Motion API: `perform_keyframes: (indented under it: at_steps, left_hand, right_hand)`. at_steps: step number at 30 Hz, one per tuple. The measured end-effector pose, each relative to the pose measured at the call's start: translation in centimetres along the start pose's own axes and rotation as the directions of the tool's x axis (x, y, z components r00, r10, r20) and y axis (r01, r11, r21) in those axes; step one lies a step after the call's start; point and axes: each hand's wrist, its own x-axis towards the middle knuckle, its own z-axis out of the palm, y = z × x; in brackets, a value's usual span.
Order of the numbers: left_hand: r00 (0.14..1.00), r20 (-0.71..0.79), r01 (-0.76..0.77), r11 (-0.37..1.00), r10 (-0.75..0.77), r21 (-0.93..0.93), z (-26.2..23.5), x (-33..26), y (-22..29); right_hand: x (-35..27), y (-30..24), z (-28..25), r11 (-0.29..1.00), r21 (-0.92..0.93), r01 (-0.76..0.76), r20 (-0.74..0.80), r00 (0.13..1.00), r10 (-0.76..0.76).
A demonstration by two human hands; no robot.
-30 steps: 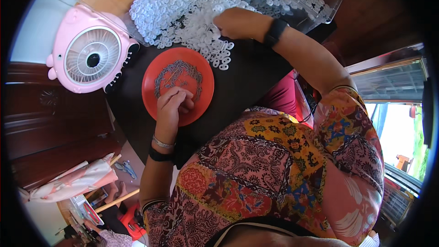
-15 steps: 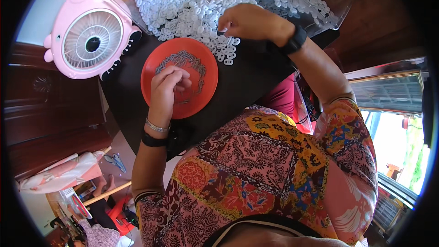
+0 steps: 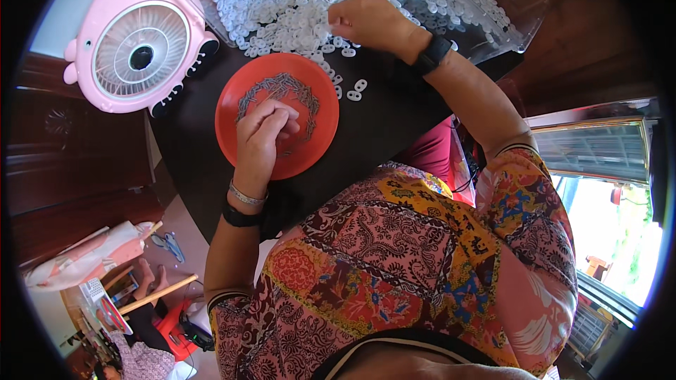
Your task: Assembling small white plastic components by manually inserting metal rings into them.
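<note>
My left hand [image 3: 264, 134] hovers over a shallow red plate [image 3: 229, 144], its fingers curled together. Whatever they pinch, if anything, is too small to make out. Small grey metal screws [image 3: 304, 91] lie in a rough ring on the plate. My right hand [image 3: 370, 24] is closed at the near right edge of a large heap of small white oval plastic pieces with two holes [image 3: 274, 0]. Its fingertips are turned toward the heap, and what is inside them is hidden. A few loose white pieces [image 3: 355, 91] lie on the dark table just below it.
A pink animal-shaped fan [image 3: 144, 56] stands left of the plate. Behind my right hand, a clear plastic bin [image 3: 521, 35] holds more white pieces. The dark tabletop [image 3: 380, 119] ends near my body. Another person's bare feet [image 3: 151, 278] show at lower left.
My right hand has shifted slightly left and away from me. White pieces at the heap's near edge are rearranged, with a few now lying apart. My left hand stays over the plate.
</note>
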Motion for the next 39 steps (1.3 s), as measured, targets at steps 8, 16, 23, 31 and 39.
perform_keyframes:
  at_steps: [8,16,23,31,39]
  left_hand:
    - [1.0,-0.02,-0.006,1.0,0.005,-0.021,-1.3,-0.5,-0.1]
    - [1.0,-0.02,-0.02,1.0,0.019,-0.017,-1.8,-0.7,-0.5]
    - [0.993,-0.103,-0.055,0.997,0.049,-0.058,-2.7,-1.1,-0.4]
    - [0.987,-0.136,-0.093,0.994,0.085,-0.059,-3.5,-1.7,-0.5]
    - [0.988,-0.102,-0.131,0.975,0.114,-0.178,-3.1,-1.8,-0.6]
  right_hand:
    - [-1.6,-1.6,-1.8,0.975,0.218,0.045,-0.006,0.999,-0.045]
    - [-2.6,-5.3,0.8,0.986,0.167,0.006,0.27,0.961,-0.051]
    - [-2.1,-6.0,1.7,0.995,0.079,0.06,0.199,0.977,-0.075]
    - [-1.5,-11.5,-0.7,0.573,0.769,-0.283,0.295,0.953,0.074]
    - [-1.4,-15.4,1.1,0.638,0.768,-0.059,0.086,0.996,-0.012]
